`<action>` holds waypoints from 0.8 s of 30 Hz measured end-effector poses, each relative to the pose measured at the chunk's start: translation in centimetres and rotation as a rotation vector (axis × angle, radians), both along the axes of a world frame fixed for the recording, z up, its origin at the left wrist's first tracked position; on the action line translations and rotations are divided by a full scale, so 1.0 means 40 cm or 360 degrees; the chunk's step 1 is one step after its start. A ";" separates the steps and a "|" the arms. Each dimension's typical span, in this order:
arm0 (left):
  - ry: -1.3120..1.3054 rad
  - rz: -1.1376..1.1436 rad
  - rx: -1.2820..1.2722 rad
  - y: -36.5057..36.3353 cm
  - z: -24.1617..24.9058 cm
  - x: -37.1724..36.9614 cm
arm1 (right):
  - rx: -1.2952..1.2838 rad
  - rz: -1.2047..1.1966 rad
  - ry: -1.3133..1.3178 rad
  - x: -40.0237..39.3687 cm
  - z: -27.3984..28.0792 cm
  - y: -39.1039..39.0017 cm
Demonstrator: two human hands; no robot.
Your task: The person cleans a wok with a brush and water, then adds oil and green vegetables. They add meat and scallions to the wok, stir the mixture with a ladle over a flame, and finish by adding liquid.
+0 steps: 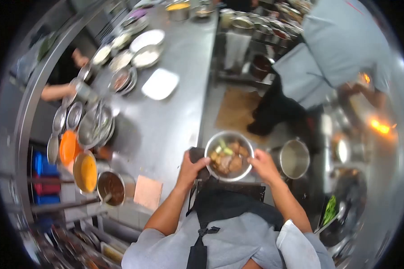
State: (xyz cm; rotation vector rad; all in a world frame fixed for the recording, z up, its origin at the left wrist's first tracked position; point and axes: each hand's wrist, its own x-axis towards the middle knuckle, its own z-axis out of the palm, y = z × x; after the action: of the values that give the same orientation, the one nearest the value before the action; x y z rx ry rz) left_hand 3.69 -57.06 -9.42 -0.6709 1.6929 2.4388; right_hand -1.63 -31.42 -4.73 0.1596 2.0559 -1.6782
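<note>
Between my two hands is a round metal bowl (244,172), held in front of my apron. Brown chunks of food (230,162) and a few pale green pieces lie in it. My left hand (192,168) grips the bowl's left rim with the thumb on top, and a dark cloth (197,155) shows beside it. On the opposite rim, my right hand (263,165) closes its fingers and thumb. A steel pot (306,157) with pale contents stands just beyond the right hand.
A long steel counter (175,107) runs along the left, with a white square plate (160,84) and many bowls. Another person's forearm (56,92) reaches in there. At right, a person in grey (341,40) stands by the stove, near flames (380,126). A wok (345,219) sits lower right.
</note>
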 end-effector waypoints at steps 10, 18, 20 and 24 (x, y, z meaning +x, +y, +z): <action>-0.0223 -0.0978 0.0112 0.337 0.089 -0.082 | -0.0500 -0.0966 0.0114 0.389 0.028 0.236; 0.0261 -0.1240 0.0058 0.354 0.095 -0.066 | -0.1309 -0.2191 -0.0146 1.046 -0.234 0.072; 0.0569 -0.1367 0.0049 0.372 0.114 -0.069 | -0.1597 -0.2262 0.0264 1.106 -0.313 -0.013; 0.0980 -0.1503 -0.0285 0.493 0.260 -0.106 | -0.1559 -0.2129 0.0348 0.989 -0.003 -0.100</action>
State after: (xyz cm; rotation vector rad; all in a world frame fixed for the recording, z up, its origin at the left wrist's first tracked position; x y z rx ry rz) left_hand -0.56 -37.35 0.98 0.8091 1.7939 1.8507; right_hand 37.94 -35.43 -4.84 1.2117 0.8506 -3.3356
